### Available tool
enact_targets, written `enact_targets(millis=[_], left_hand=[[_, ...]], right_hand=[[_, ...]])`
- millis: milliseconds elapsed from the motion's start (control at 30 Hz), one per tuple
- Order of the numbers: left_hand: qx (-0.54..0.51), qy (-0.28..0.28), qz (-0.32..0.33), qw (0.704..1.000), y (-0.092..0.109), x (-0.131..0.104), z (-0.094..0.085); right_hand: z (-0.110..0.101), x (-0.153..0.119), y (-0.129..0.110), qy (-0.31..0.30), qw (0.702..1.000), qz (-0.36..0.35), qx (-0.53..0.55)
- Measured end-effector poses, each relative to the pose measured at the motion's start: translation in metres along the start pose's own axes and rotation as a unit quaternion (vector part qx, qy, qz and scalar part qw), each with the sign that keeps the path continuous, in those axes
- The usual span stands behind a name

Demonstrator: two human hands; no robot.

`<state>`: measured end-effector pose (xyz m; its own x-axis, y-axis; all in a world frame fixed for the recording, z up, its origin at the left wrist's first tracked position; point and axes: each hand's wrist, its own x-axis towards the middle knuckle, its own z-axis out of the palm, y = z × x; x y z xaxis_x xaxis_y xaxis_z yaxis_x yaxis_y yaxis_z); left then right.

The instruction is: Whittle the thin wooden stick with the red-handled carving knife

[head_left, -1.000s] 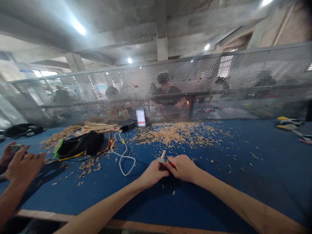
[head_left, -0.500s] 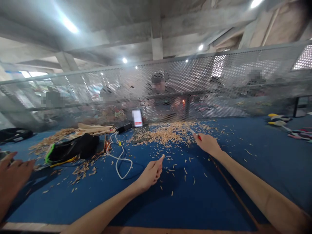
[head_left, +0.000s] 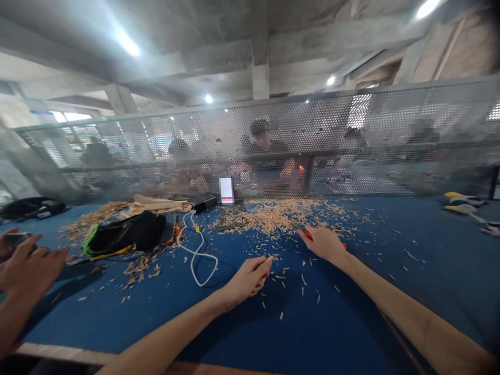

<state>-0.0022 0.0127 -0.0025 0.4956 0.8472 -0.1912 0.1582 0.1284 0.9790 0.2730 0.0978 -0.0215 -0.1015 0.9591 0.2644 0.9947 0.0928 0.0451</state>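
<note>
Stick (head_left: 270,258) in left hand (head_left: 250,278), knife (head_left: 309,235) in right hand (head_left: 322,244)

The two hands are apart above the blue surface (head_left: 332,328). The left one is closed on the stick, whose pale tip shows at its fingertips; the rest is hidden in the grip. The right one, farther forward, is clamped on the knife's red handle, with the blade pointing forward and left, toward the pile of shavings (head_left: 277,216). Loose curls lie scattered between the hands and nearer the person. Left of the left hand, a white cable (head_left: 197,252) lies looped, and beyond it a lit phone (head_left: 225,190) stands near the mesh screen (head_left: 332,125). Farther left are a black pouch (head_left: 144,232) with a green edge, wood pieces (head_left: 156,204) behind it, and a co-worker's hand (head_left: 35,265) at the picture's edge.
</note>
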Motion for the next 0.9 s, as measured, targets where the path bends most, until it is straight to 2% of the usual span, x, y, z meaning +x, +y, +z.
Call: enact_targets(millis=[133,333,467,700,900], left_hand=[[-0.006,0.018,-0.024,1.0,-0.001,0.003,-0.002],[-0.021,-0.026,-0.03,0.999,0.0,0.003,-0.006],[-0.041,0.0,-0.048,0.998,0.004,0.003,-0.007],[-0.059,0.049,-0.03,0.997,0.003,0.005,-0.007],[-0.077,0.042,-0.043,0.995,0.0,0.008,-0.008]], right_hand=[[-0.001,-0.004,-0.005,0.026,0.998,-0.039,0.036],[-0.007,-0.018,-0.032,0.088,0.982,-0.131,0.103],[-0.011,-0.029,-0.049,0.074,0.972,-0.165,0.149],[-0.021,-0.042,-0.068,0.055,0.959,-0.198,0.194],[-0.028,-0.056,-0.088,0.058,0.948,-0.238,0.202]])
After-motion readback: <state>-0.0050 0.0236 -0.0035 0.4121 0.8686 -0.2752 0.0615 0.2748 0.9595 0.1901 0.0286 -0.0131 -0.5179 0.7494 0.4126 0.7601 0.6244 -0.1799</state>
